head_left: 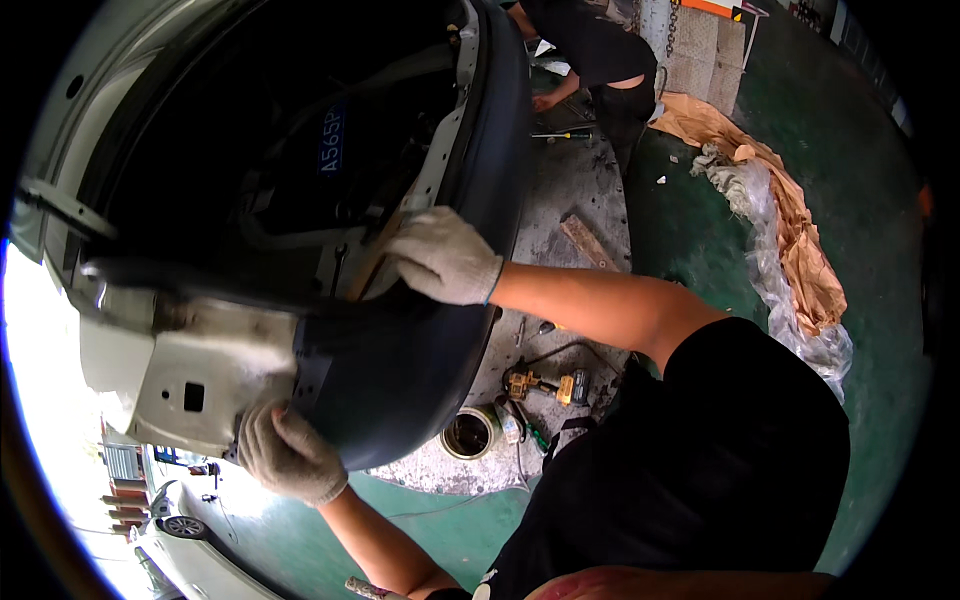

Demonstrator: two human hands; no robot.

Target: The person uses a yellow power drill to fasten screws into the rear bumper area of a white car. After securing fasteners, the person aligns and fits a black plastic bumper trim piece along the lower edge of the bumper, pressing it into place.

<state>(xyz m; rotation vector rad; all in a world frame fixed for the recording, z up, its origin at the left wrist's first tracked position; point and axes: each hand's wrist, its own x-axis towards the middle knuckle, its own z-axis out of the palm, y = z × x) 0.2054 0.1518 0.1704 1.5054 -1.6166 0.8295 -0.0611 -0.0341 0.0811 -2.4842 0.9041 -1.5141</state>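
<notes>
My right hand [443,256], in a pale knit glove, is closed on a tan strip [367,266], apparently wood, inside the dark rear opening of a vehicle. Beside it runs the curved dark bumper [410,370]. My left hand [288,451], also gloved, has its fingers curled at the lower edge of the pale metal body panel [215,375], where that meets the bumper. A blue plate [330,140] lies in shadow inside the opening.
A co-worker [590,50] in dark clothes bends at the bumper's far end. A worn platform [565,180] holds a yellow cordless drill [570,388], an open can [466,434] and tools. Crumpled brown paper [800,250] lies right, a white car [190,560] stands lower left.
</notes>
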